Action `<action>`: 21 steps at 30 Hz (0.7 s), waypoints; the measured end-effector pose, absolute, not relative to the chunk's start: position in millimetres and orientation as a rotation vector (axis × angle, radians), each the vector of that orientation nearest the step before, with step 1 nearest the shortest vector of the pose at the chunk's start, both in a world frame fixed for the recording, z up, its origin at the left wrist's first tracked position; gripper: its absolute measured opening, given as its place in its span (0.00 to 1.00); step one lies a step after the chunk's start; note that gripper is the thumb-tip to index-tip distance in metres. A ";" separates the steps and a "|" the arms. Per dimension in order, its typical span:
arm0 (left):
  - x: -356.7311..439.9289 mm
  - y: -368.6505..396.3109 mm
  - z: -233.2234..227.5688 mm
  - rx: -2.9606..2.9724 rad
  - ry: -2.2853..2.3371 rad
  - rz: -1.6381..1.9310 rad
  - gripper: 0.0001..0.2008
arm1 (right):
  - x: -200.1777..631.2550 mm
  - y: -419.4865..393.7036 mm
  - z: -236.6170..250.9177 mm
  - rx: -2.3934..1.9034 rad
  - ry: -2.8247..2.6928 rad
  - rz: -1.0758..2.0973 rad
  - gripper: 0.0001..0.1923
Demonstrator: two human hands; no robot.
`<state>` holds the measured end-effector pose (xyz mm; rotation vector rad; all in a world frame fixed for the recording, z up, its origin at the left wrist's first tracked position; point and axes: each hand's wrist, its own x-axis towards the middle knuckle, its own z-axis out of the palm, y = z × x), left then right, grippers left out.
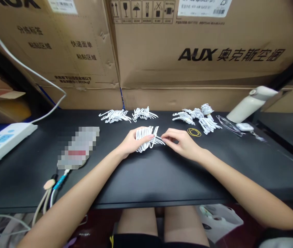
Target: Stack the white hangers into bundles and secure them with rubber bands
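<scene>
Two hands met over one bunch of small white hooks (146, 137) at the middle of the black table (161, 175). We saw the left hand (128, 144) curled around the bunch from its left side, fingers closed on it, thumb across the top, so that the hooks stayed stacked in a row and did not fan out. The right hand (181, 142) came in from the other side, its fingertips pinched together on the thin ends that stuck out of the bunch toward the right; we judged that this pinch steadied or squared those ends. So the bunch lay between the two hands, mostly inside the left grip, with only its tips reaching the right one.

Behind them, further bunches of white hooks (115, 115) lay in a loose row near the cardboard boxes (200, 69), apart from each other. Yellow rubber bands (194, 132) lay just beside the right hand, close at reach. A white bottle (251, 103) lay tilted at the far right, and a power strip (1, 143) sat at the left edge.
</scene>
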<state>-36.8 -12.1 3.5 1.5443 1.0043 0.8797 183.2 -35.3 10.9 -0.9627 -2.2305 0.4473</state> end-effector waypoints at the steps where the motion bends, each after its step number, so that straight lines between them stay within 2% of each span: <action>1: -36.9 -12.1 3.6 1.552 1.007 0.877 0.24 | 182.1 -36.2 10.9 -0.949 -2.235 0.451 0.10; 21: -34.8 -16.3 5.8 1.462 0.853 0.729 0.20 | 165.9 -42.3 0.5 -0.834 -2.070 0.584 0.09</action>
